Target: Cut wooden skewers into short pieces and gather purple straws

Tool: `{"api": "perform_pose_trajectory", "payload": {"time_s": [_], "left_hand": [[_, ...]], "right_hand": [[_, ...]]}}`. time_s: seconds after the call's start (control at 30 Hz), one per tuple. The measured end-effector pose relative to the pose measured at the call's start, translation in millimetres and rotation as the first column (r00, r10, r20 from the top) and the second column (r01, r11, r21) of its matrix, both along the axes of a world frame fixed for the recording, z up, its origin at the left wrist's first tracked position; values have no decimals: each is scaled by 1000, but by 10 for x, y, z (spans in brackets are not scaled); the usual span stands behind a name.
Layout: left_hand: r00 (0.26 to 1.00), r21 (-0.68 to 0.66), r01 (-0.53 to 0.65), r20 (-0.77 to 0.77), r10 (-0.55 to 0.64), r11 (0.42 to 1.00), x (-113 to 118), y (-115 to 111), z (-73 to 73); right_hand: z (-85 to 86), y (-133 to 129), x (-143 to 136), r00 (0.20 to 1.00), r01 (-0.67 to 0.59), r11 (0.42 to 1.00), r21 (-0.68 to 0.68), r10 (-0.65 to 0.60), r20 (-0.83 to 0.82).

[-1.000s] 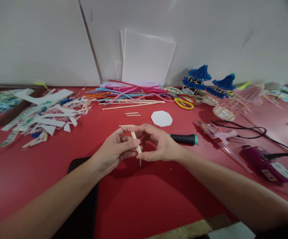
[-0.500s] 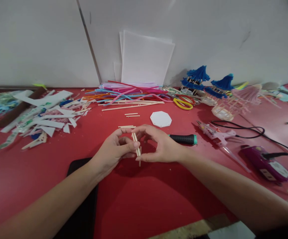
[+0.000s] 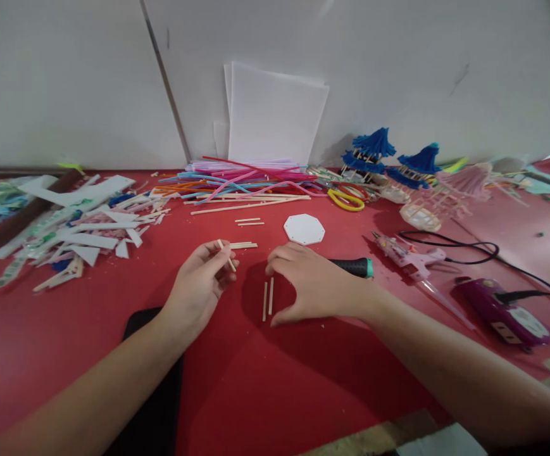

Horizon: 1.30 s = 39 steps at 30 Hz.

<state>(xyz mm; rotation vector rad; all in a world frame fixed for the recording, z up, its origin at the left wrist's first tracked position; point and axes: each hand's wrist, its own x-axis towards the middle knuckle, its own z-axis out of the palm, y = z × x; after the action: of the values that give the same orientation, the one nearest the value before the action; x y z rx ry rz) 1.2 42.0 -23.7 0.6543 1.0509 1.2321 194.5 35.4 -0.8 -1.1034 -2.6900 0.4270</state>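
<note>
- My left hand is up over the red worktop, and its thumb and fingers pinch one short stick. The stick leans.
- My right hand has its thumb and fingers wide apart, in a shape like a letter C.
- Two loose sticks lie side by side on the worktop, with a little gap between them. They are right by the tips of my right fingers. From here I cannot tell if my fingers touch them.
- A few more small sticks lie just past my left hand, and another small pair lies farther back.
- I see a flat white piece with eight sides behind my right hand. It has tiny dots near its edge.
- A black handle with a green end pokes out from behind my right hand. The rest of it is hidden.
- Over to the right I see a pink glue gun and a purple box with a black plug in it.
- A flat black thing lies under my left arm.
- Bright fuzzy sticks are heaped at the back, near the wall.
</note>
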Motion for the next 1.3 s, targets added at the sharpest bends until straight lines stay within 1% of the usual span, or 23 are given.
{"api": "perform_pose_trajectory", "payload": {"time_s": [0.1, 0.17, 0.23, 0.3, 0.37, 0.47, 0.6, 0.67, 0.73, 0.8, 0.87, 0.9, 0.97, 1.0, 1.03, 1.1, 1.13, 1.17, 1.23, 1.3], "left_hand": [[999, 18, -37, -1, 37, 999, -7, -4, 7], [997, 47, -81, -7, 81, 996, -12, 2, 18], [987, 78, -158, -7, 159, 984, -17, 13, 31], [971, 105, -237, -6, 239, 966, -23, 26, 42], [960, 116, -279, -1, 281, 953, -31, 37, 44], [956, 102, -291, -2, 293, 951, -41, 42, 36], [964, 85, -264, -12, 266, 961, -44, 28, 44], [970, 82, -239, -18, 241, 968, -44, 21, 59], [974, 82, -224, -27, 226, 971, -46, 19, 70], [975, 90, -214, -35, 218, 973, -50, 24, 64], [978, 111, -193, -59, 200, 975, -55, 31, 36], [979, 132, -167, -95, 180, 977, -57, 31, 15], [964, 194, -76, -237, 122, 978, -58, 21, -28], [936, 227, -13, -339, 92, 974, -55, 9, -45], [893, 256, 53, -445, 70, 965, -52, -7, -58], [778, 304, 162, -624, 68, 939, -40, -45, -65], [722, 322, 202, -687, 82, 925, -33, -65, -61], [676, 335, 236, -731, 94, 912, -25, -83, -53], [624, 340, 293, -776, 91, 893, -11, -113, -32], [612, 328, 344, -789, 55, 880, 2, -134, -16]], "right_hand": [[-30, 80, -2, 995, -10, 1000, -2, 10, -99], [-52, 185, -22, 983, 43, 999, 34, -36, -180], [-79, 320, -76, 976, 116, 988, 102, -95, -194], [-112, 462, -167, 986, 133, 978, 162, -114, -122], [-141, 586, -277, 995, 99, 977, 191, -98, -13], [-147, 699, -418, 990, 24, 970, 242, -58, 132], [-94, 721, -500, 951, -96, 946, 309, -5, 310], [-74, 714, -506, 936, -139, 936, 325, 17, 351], [-67, 708, -496, 934, -158, 932, 326, 35, 354], [-59, 691, -466, 950, -124, 938, 323, 18, 313], [-34, 645, -416, 976, -46, 955, 292, -20, 219], [-12, 607, -383, 986, -15, 965, 263, -29, 165], [41, 507, -309, 998, 6, 982, 187, -17, 55], [67, 451, -269, 1000, 2, 989, 150, -2, 0], [90, 396, -230, 999, -2, 993, 118, 8, -52], [113, 302, -159, 990, 21, 998, 67, -11, -142], [110, 268, -131, 984, 39, 999, 34, -33, -176], [97, 241, -109, 975, 61, 998, -13, -62, -212], [48, 208, -89, 938, 102, 980, -169, -151, -311], [-16, 186, -101, 860, 109, 923, -369, -273, -430]]}}
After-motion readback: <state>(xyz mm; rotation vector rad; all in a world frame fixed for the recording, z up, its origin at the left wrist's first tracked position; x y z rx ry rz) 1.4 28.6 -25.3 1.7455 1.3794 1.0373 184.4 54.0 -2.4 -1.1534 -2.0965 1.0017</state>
